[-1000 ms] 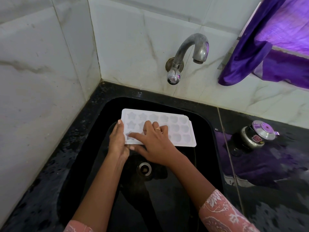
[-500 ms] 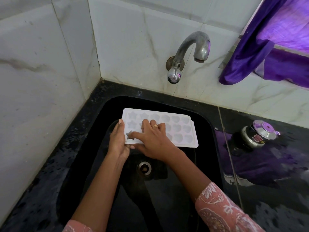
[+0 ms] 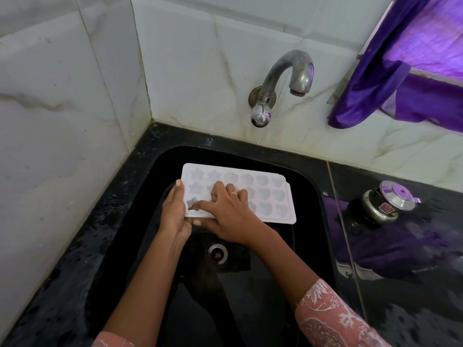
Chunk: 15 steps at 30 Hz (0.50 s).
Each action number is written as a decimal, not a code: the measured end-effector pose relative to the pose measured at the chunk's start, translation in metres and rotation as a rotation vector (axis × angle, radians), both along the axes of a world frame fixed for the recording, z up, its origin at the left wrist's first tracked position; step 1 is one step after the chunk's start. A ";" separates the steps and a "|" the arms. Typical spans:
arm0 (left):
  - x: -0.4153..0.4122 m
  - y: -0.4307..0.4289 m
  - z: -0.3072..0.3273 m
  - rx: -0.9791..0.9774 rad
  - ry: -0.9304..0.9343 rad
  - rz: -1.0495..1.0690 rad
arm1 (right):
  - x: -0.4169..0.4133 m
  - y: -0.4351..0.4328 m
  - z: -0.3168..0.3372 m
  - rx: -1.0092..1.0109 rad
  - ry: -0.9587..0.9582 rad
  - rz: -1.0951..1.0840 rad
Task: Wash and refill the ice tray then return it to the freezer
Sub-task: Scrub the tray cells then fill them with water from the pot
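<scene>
A white ice tray (image 3: 270, 196) with star and heart shaped cups is held level over the black sink (image 3: 310, 191). My left hand (image 3: 175, 216) grips its left end, thumb under the near edge. My right hand (image 3: 230, 216) lies flat on top of the tray, its forefinger reaching into the near-left star cup. The hand hides the middle cups. A metal tap (image 3: 283, 78) sticks out of the wall above the tray, with no water running.
The sink drain (image 3: 217, 254) lies just below my hands. A small steel pot with a lid (image 3: 388, 204) stands on the black counter at the right. A purple curtain (image 3: 390, 71) hangs at the upper right. Tiled walls close the left and back.
My right forefinger has shifted slightly within the near-left cups. The tray and my left hand have stayed almost in place.
</scene>
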State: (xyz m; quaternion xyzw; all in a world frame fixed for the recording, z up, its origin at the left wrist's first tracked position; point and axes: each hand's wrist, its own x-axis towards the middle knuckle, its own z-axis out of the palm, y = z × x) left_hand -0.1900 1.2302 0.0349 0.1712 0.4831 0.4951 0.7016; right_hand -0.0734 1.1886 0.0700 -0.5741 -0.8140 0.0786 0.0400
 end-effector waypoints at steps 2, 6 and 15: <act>0.000 0.001 0.001 0.010 -0.009 -0.003 | 0.008 -0.002 0.006 -0.003 0.078 -0.061; -0.002 0.004 0.001 0.026 0.017 -0.022 | 0.040 -0.006 0.016 0.047 0.253 -0.460; -0.009 0.004 0.000 0.027 0.057 -0.069 | 0.109 -0.031 -0.011 -0.298 0.981 -0.995</act>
